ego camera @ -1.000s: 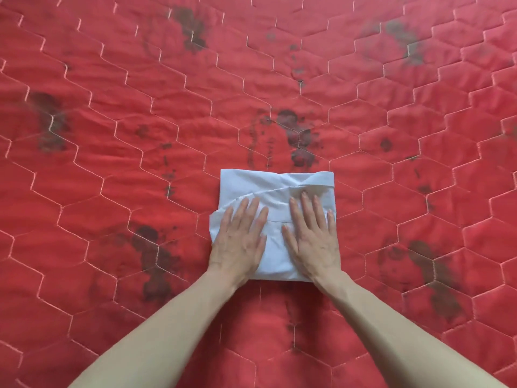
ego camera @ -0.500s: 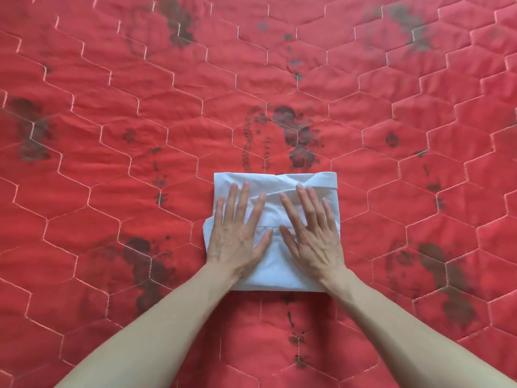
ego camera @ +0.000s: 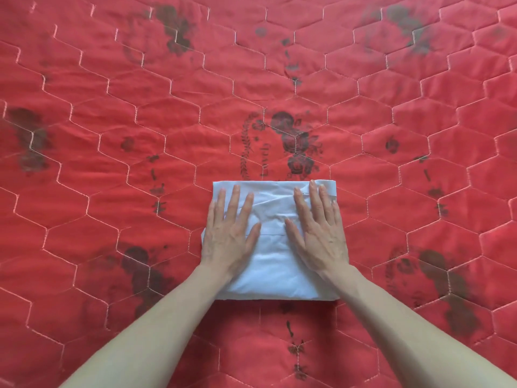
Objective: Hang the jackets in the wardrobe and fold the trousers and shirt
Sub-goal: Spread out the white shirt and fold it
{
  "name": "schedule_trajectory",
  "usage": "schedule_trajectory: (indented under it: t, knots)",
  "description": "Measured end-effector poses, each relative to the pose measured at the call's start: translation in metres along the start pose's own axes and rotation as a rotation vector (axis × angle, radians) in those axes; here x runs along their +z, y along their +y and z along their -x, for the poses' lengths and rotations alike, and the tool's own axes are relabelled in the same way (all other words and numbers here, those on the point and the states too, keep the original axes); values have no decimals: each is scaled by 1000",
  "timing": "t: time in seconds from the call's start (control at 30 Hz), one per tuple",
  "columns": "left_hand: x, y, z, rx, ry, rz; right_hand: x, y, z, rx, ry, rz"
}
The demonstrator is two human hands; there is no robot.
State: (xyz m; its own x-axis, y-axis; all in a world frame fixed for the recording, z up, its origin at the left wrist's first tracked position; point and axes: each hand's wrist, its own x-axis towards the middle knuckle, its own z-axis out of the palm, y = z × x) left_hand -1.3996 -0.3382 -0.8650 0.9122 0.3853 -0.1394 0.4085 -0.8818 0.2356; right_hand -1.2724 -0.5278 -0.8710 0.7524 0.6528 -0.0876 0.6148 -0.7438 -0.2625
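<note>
One pale blue cotton shirt (ego camera: 275, 264), folded into a compact rectangle, lies on a red quilted bedspread (ego camera: 112, 135) stitched in hexagons and printed with dark floral motifs. Two bare hands press flat on it: the left hand (ego camera: 230, 236) covers the shirt's left half, the right hand (ego camera: 321, 233) its right half, with a strip of cloth showing between them. The fingers (ego camera: 236, 203) of both hands are straight and slightly spread, clamped on nothing. Two bare forearms reach in from the bottom edge.
</note>
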Motion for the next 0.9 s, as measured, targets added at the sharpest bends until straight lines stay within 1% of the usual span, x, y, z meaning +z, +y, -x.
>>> schedule_trajectory:
  t: [0.1,0.23,0.33,0.4,0.43,0.5,0.57,0.6,0.63,0.67,0.77,0.8,0.83,0.9]
  knots:
    - [7,5,47,-69,53,31,-1,1,31,63,45,-19]
    - [14,1,71,-24,93,86,2,-6,53,235,109,-96]
    - [10,2,67,-4,66,64,-2,-6,47,248,45,-94]
    - [5,5,68,-39,48,51,-9,-8,47,247,13,-150]
    - [1,9,69,-100,45,45,-14,-10,47,268,17,-222]
    - [-8,15,69,-284,71,83,-26,-13,47,369,99,-361]
    - [-17,19,66,-442,118,192,-37,-15,48,578,177,-485]
    - [-23,21,63,-501,120,254,-41,-15,47,694,165,-569]
    - [-29,24,59,-562,109,322,-45,-13,47,784,119,-635]
    - [-35,27,55,-639,98,393,-49,-12,46,826,57,-678]
    - [-50,36,39,-967,48,574,-55,-7,45,781,-107,-823]
    - [-52,37,36,-1030,15,594,-56,-6,45,765,-137,-897]
    - [-54,37,33,-1046,-21,592,-56,-4,44,755,-157,-1012]
    - [-57,30,34,-1009,-90,557,-55,-1,44,750,-225,-1263]
